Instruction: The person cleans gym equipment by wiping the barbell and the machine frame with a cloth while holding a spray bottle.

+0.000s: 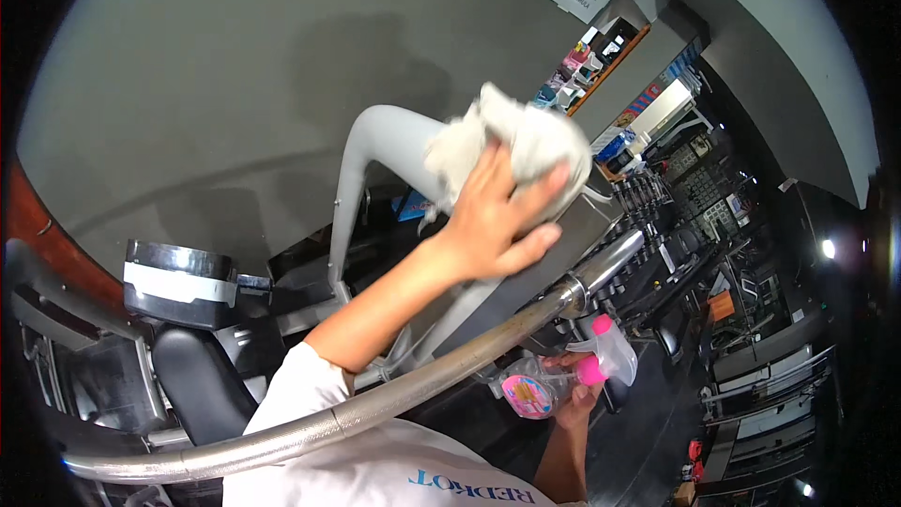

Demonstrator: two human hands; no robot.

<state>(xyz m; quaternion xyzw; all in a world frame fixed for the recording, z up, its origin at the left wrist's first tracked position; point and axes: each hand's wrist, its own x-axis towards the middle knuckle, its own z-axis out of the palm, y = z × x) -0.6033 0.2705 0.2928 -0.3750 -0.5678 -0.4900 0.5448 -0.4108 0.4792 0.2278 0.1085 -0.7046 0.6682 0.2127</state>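
Note:
My left hand [493, 225] presses a bunched off-white cloth [542, 148] against the upper part of a grey painted metal frame tube [394, 130], with its fingers spread over the cloth. Part of the tube is hidden beneath the cloth. At the lower right, my right hand [581, 398] holds a clear plastic spray bottle [531, 394] around its neck; the bottle has a pink collar and nozzle and a colourful label. A long bare-metal bar [422, 387] with knurled sections crosses in front of my chest, below my left forearm and above the bottle in the picture.
A black padded bench [200, 380] and a black-and-white box-shaped object [179, 285] are at the left. Dumbbells [644, 204] stand in rows at the right, near a wooden shelf [609, 70] with small items. A grey wall rises behind the frame.

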